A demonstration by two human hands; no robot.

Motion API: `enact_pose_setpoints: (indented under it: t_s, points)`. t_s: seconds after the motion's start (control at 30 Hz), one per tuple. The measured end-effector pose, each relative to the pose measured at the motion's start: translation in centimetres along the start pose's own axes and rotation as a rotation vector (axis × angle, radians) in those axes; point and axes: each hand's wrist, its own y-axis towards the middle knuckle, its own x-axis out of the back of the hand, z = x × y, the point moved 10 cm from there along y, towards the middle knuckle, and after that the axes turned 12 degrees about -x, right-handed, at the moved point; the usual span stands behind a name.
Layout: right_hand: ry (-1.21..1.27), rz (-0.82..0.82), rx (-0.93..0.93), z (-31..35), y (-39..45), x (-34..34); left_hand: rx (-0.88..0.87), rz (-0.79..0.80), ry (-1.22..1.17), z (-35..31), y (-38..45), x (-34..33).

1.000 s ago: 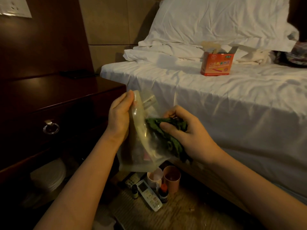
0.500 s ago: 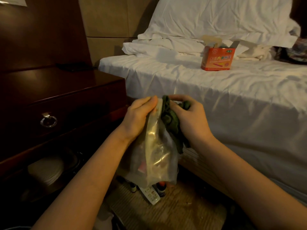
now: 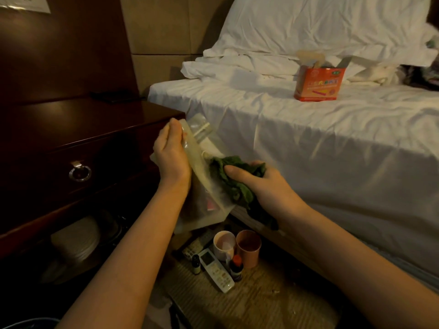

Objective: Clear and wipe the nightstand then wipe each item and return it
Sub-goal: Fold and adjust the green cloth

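A clear zip bag (image 3: 203, 153) with small items inside hangs upright between my hands, just right of the dark wooden nightstand (image 3: 78, 129). My left hand (image 3: 172, 155) holds it from the left side, fingers up along its top. My right hand (image 3: 256, 184) grips a crumpled green cloth (image 3: 234, 184) and presses it against the bag's right face, near the middle. On the floor below stand a white cup (image 3: 223, 244), a pink cup (image 3: 248, 246), two small bottles (image 3: 236, 267) and a white remote (image 3: 215, 270).
The white-sheeted bed (image 3: 332, 143) fills the right side, with an orange box (image 3: 318, 83) and pillows on it. A dark flat object (image 3: 114, 96) lies at the nightstand's back edge. The drawer has a ring pull (image 3: 80, 172). White plates sit on the shelf underneath.
The cloth in my right hand has slid down the bag from its top edge to its middle. The bag has tilted, and the floor items show again beneath it.
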Motion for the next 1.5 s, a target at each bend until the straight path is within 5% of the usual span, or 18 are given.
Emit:
enact_pose_setpoints:
  t_s: [0.3,0.43,0.6,0.67,0.73,0.8,0.87,1.03,1.27,1.5]
  points:
    - [-0.046,-0.024,-0.225,-1.4,-1.6,1.2,-0.084,-0.086,0.112,-0.4,-0.2,1.2]
    - [0.390,-0.075,-0.083,-0.4,-1.2,1.9,-0.003,-0.220,-0.050,0.0,-0.7,1.2]
    - [0.539,0.032,-0.050,0.5,-0.4,1.6,0.086,-0.296,-0.009,1.3,-1.0,1.9]
    - [0.614,-0.069,-0.064,0.5,0.3,3.4,0.027,-0.296,0.181,1.1,-0.2,2.8]
    - [0.687,-0.343,-0.070,-0.1,0.2,6.7,-0.183,-0.226,0.471,-1.1,0.6,2.7]
    - [0.549,-0.540,0.077,1.3,-1.2,8.5,-0.465,-0.046,0.681,-3.2,0.3,0.5]
    - [0.351,-0.519,0.308,4.4,-2.5,7.1,-0.639,0.121,0.769,-3.9,-0.7,-1.8]
    - [-0.163,-0.390,0.626,7.4,-3.3,0.5,-0.584,0.455,0.609,-2.5,-2.3,-5.4]
    - [-0.602,-0.245,0.522,3.9,-1.4,-2.8,-0.452,0.283,0.658,-1.6,-0.4,-2.4]
    - [-0.724,-0.277,0.519,3.1,-1.7,-1.5,-0.302,0.083,0.596,-0.9,0.4,-0.4]
